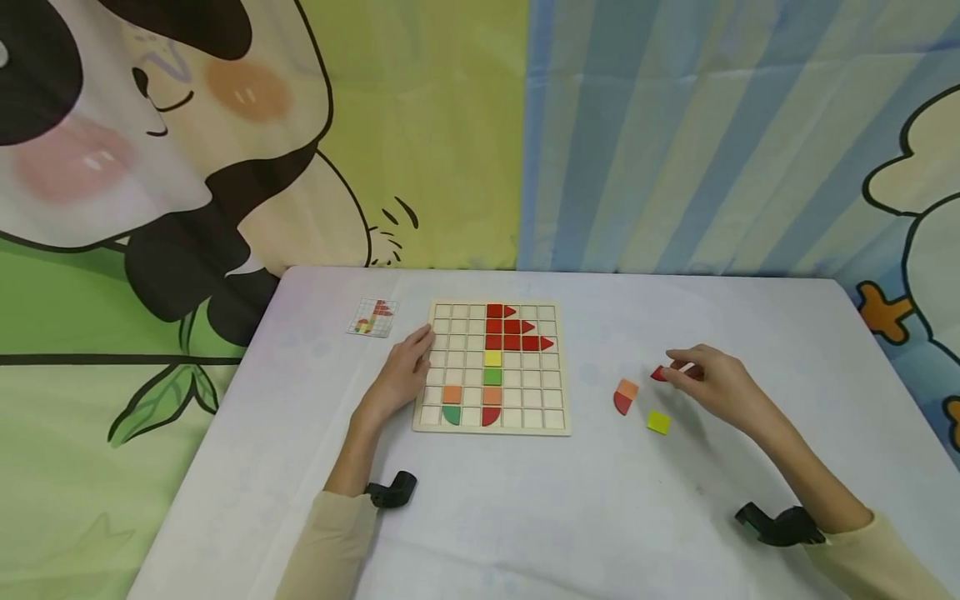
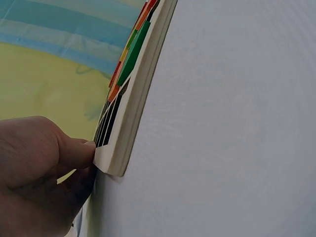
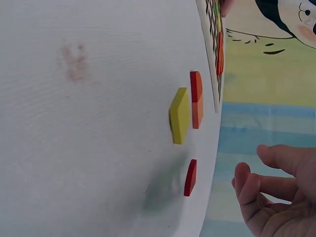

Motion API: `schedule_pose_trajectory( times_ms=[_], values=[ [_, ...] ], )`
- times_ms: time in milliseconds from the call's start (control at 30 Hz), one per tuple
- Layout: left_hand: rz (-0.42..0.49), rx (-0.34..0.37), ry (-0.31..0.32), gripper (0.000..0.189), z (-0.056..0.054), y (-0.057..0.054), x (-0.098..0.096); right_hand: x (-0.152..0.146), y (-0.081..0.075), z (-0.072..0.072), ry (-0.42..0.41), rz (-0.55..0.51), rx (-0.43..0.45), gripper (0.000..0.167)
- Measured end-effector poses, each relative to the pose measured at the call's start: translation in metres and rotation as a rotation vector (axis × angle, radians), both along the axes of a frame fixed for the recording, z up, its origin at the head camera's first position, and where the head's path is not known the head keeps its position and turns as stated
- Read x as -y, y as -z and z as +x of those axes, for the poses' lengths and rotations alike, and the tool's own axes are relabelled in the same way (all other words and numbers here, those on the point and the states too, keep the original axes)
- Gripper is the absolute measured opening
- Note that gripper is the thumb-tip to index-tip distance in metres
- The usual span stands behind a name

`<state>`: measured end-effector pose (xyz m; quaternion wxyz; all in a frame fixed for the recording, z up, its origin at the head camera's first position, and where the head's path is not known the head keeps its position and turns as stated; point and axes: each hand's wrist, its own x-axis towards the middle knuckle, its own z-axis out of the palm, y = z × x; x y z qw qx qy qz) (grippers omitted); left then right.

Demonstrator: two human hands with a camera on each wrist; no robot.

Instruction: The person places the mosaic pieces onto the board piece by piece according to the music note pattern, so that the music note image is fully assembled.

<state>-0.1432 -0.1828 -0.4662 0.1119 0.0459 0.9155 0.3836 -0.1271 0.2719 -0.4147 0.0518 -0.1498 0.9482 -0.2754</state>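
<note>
My left hand [image 1: 406, 367] rests along the left edge of a wooden grid board [image 1: 457, 333], thumb [image 2: 78, 152] touching its rim. Several coloured tiles sit in the board: red squares and triangles near the top, a yellow and a green square [image 1: 492, 377] below, then orange squares and red and green rounded pieces. Off to the right, my right hand [image 1: 708, 379] hovers over a small red piece [image 3: 190, 177]; thumb and fingers are apart with nothing between them. That piece lies on the table below the hand in the right wrist view.
A yellow tile [image 1: 658, 422], an orange square [image 1: 627, 389] and a red rounded piece [image 1: 622, 403] lie on the white table [image 1: 480, 517], left of my right hand. A pattern card [image 1: 372, 317] lies left of the board. A printed cloth [image 1: 645, 133] hangs behind the table.
</note>
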Motion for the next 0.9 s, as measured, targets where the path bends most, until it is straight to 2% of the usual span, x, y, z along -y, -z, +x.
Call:
schedule_pose_trajectory(
  times_ms=[467, 700, 900],
  values=[
    [-0.002, -0.013, 0.006, 0.054, 0.000, 0.001, -0.001, -0.003, 0.008, 0.010, 0.010, -0.007, 0.042, 0.038],
    [-0.005, -0.005, -0.004, 0.054, 0.000, 0.001, -0.001, 0.007, 0.014, 0.018, -0.122, -0.011, 0.017, 0.033],
    [-0.008, -0.008, -0.001, 0.055, 0.000, 0.001, -0.001, 0.019, 0.022, 0.017, -0.206, 0.048, 0.014, 0.034]
  ],
)
